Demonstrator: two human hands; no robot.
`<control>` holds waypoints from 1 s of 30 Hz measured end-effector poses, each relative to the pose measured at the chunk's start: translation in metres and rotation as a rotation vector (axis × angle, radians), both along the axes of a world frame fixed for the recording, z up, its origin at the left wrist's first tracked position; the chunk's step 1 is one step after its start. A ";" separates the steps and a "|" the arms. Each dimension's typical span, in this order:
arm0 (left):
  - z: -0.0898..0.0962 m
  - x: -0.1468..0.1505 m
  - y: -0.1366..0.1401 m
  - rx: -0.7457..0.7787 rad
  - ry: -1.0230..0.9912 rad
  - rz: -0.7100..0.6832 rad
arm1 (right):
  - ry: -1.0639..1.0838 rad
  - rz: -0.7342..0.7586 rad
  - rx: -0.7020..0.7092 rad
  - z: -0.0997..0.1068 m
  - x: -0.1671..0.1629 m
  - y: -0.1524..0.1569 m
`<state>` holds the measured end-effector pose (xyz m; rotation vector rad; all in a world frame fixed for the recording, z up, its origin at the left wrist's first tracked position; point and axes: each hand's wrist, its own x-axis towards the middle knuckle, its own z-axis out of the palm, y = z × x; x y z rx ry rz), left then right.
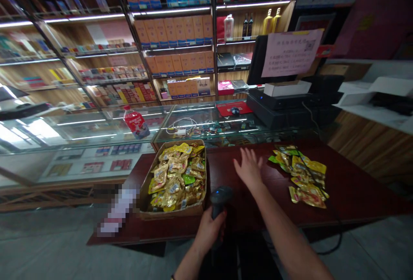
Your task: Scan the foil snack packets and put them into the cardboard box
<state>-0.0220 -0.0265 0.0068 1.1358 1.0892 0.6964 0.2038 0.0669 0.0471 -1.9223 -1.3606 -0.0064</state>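
Two hands are seen, held apart. The scanner (pixel 220 195) is gripped by its handle in the left hand (pixel 208 228), with fingers and thumb wrapped around it and its head turned up in front of the box. Nothing is held in the right hand (pixel 251 170); its fingers are spread over the table (pixel 226 164), between the box and the loose packets, and whether the wood is touched cannot be told. The open box (pixel 174 214) is set to the left of both hands and is filled with gold and yellow packets (pixel 177 164), among which a bit of green is shown. More loose packets (pixel 308 172), gold, yellow and green, are heaped to the right of the right hand, crossed by a black cable (pixel 338 230) that is looped down past the table's edge. Beyond the table, a white cord (pixel 181 132) is laid on the glass counter (pixel 106 121), with a red-labelled bottle (pixel 137 124) stood to its left and a mouse (pixel 235 111) placed on a red mat (pixel 222 108) to its right. Farther right, a monitor (pixel 258 63) is partly covered by a printed sheet (pixel 288 54). Behind, lit shelves are lined with orange boxes (pixel 174 30).
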 end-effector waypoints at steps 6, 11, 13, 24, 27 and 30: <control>0.005 0.001 -0.001 0.005 0.005 -0.002 | -0.230 -0.387 -0.310 -0.039 0.097 -0.022; 0.011 0.001 -0.002 -0.005 0.009 0.026 | -0.328 -0.243 -0.198 -0.067 0.045 -0.036; 0.012 0.002 -0.002 -0.003 0.014 0.024 | -0.339 -0.159 -0.146 -0.069 0.015 -0.046; 0.009 0.001 0.000 0.001 0.001 -0.001 | 0.029 0.006 -0.127 -0.063 0.039 -0.060; 0.009 0.000 -0.001 -0.012 0.002 -0.027 | 0.370 0.114 -0.010 -0.077 0.041 -0.060; 0.009 -0.001 -0.002 -0.013 0.013 -0.052 | 0.629 0.081 0.148 -0.086 0.035 -0.060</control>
